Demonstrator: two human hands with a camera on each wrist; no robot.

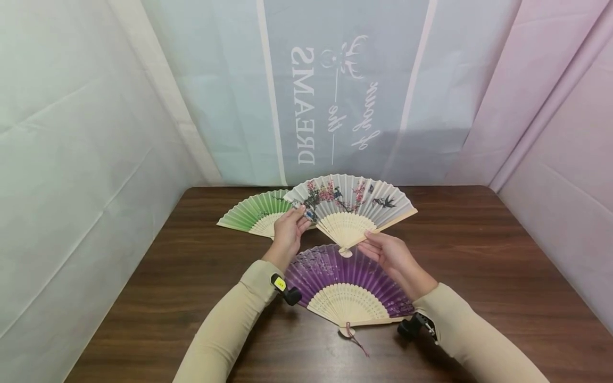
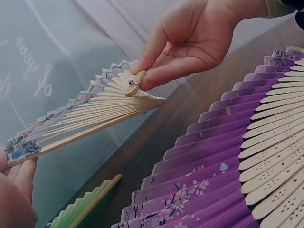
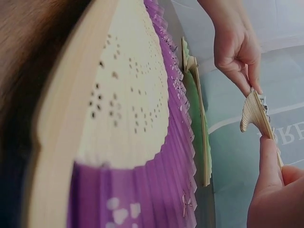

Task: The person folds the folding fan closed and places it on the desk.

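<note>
Both hands hold up a spread white folding fan (image 1: 346, 199) printed with pink blossoms and dark birds. My left hand (image 1: 289, 229) pinches the fan's left edge, where cloth meets the outer rib. My right hand (image 1: 390, 255) grips the right outer rib near the pivot, thumb on the near side. In the left wrist view, the white fan (image 2: 90, 109) is seen edge-on, and the right hand (image 2: 194, 42) is by its pivot. Below it a purple folding fan (image 1: 351, 282) lies spread on the table, its tassel (image 1: 356, 340) hanging toward the front. The right forearm partly covers it.
A green folding fan (image 1: 258, 213) lies spread at the back of the dark wooden table (image 1: 191, 298), partly behind the left hand and the white fan. Cloth curtains stand around the table's back and sides; the back curtain (image 1: 354, 96) carries mirrored lettering.
</note>
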